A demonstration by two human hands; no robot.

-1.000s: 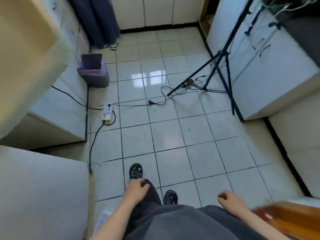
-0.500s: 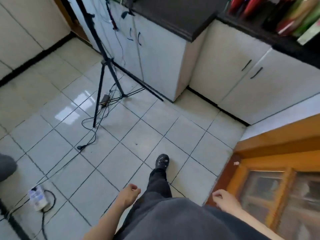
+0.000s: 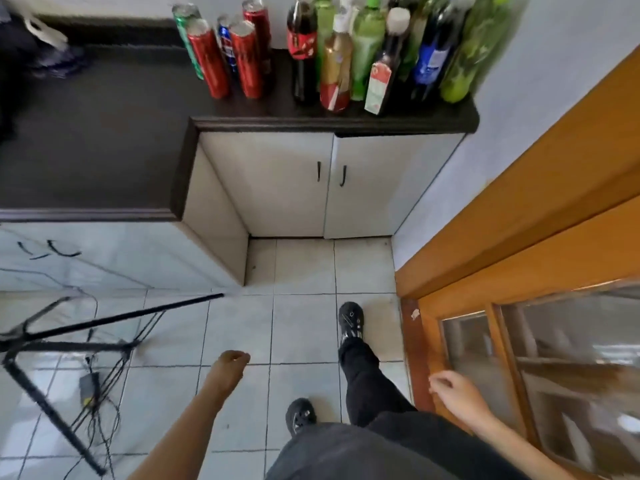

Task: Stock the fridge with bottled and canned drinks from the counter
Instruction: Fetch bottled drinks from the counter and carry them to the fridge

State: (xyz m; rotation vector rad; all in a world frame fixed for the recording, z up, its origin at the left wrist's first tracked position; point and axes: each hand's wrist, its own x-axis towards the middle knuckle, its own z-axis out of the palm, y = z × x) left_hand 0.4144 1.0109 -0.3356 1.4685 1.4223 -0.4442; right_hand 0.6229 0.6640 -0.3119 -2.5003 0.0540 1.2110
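- Pale glossy floor tiles (image 3: 304,327) with dark grout lines fill the lower middle of the frame. They form a narrow lane between a white cabinet corner at left centre and a wooden door at right.
- A dark matte counter (image 3: 104,133) runs in an L across the upper left and top, with a moulded front lip. Its inner corner juts towards the middle of the frame.
- Below the lip at centre sit flat white cabinet doors (image 3: 277,188) with two slim dark handles.
- Tall slim cans (image 3: 242,57), red, green and blue, stand upright in a cluster at top centre, near the counter's front edge.
- Just right of them, upright bottles (image 3: 381,53) in green, dark and amber are packed close together. They reach the counter's right end by a pale wall.
- The orange-brown wooden door (image 3: 519,216) with glazed panels takes up the right side.
- Black tripod legs (image 3: 69,344), blurred, spread across the lower left over tangled cables (image 3: 93,407).
- The left hand (image 3: 230,363) hangs at lower centre over the tiles, fingers loosely curled, holding nothing.
- The right hand (image 3: 453,389) hangs at lower right beside the door frame, fingers loosely bent, also empty.
- Both hands are well apart from the drinks.
- One black shoe (image 3: 351,322) is planted ahead, right of centre.
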